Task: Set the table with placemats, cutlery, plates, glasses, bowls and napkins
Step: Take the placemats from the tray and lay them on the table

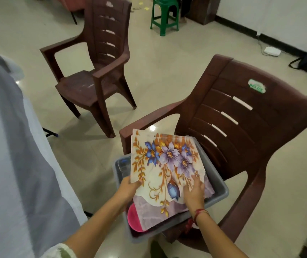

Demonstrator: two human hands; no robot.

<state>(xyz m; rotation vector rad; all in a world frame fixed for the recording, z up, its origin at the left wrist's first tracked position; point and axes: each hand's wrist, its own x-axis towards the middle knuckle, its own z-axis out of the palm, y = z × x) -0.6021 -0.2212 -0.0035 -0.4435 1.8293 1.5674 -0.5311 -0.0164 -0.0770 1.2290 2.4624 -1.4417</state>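
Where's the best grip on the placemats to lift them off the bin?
Probably pinch the near side edges, left hand from the left, right hand from the right: the placemats are thin flat sheets across the bin, edges free.

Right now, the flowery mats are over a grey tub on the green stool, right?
No. The head view shows the tub on the near brown chair; the green stool stands far behind. The flowery mats are over the tub.

One green-and-white sticker (257, 86), top of the near brown chair's backrest (260, 123). Reads "DELUX"; edges worn, smaller print illegible. No other text legible.
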